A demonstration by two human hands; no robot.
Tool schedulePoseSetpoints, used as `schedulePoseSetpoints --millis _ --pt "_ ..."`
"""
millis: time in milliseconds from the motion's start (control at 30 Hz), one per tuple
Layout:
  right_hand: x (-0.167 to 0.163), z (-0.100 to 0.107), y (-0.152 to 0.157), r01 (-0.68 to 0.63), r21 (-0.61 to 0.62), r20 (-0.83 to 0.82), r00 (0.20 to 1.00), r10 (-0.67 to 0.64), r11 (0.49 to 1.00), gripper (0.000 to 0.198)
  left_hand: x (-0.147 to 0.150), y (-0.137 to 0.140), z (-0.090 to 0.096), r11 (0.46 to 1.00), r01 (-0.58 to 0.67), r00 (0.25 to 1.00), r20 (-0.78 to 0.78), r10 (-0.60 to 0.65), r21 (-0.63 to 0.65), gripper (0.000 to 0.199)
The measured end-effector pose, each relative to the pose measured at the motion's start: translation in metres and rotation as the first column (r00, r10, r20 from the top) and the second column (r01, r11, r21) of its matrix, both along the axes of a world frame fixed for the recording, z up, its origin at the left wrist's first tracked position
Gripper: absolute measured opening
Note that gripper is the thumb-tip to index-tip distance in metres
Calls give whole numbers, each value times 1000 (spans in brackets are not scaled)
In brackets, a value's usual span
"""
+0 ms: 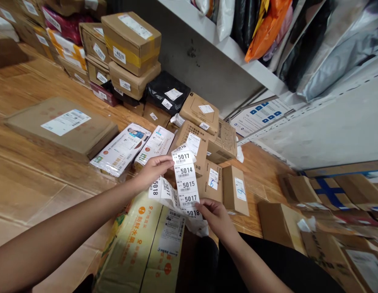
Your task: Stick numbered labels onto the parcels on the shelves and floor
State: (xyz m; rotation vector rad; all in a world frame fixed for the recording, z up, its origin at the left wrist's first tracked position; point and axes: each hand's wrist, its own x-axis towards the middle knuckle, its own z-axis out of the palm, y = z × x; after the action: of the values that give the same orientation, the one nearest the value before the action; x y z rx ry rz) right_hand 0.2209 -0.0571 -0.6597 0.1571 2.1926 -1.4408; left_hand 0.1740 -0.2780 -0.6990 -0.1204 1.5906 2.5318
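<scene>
Left forearm [63,244]: lower left, reaching toward frame centre. Number-label strip [186,179], frame centre: expect light, limp, easily torn — grip by edges. Left hand [156,173] fingers pinch its upper left edge; right hand [218,219] fingers, its lower right. Curling label tail [155,189] — possible snag; fruit carton [135,244], lower centre.

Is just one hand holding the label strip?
No: the left hand holds the label strip higher up, and the right hand holds it lower down.

Labels [188,186] are hanging over a box [130,248]; behind it, packets [120,148] are lying right of a carton [30,118]; stacked boxes [127,40] are lining the floor's [48,179] edge, bags [268,30] the shelf [204,25] above.
</scene>
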Motion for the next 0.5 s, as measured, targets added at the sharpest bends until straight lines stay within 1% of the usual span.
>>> schedulePoseSetpoints --millis 133,200,233,300,367,500 --pt "3 -7 4 -114 113 -52 991 120 987 38 1 0 2 1000 13 999 -32 -14 -11 16" --pt "5 -8 5 -188 207 -90 973 210 960 35 2 0 2 999 34 999 -19 -34 2 21" --pt "7 -8 6 -227 266 -105 959 262 937 32 2 0 1 999 46 999 -7 -46 14 25" --pt "9 -6 5 -292 398 -108 927 360 870 29 3 2 -2 997 64 998 8 -65 39 31" --pt "10 -2 3 -335 523 -80 897 436 784 28 3 3 -4 994 89 996 -3 -89 61 35" --pt "11 6 -3 -400 679 21 848 529 615 27 4 5 -6 990 128 992 -17 -128 66 37"
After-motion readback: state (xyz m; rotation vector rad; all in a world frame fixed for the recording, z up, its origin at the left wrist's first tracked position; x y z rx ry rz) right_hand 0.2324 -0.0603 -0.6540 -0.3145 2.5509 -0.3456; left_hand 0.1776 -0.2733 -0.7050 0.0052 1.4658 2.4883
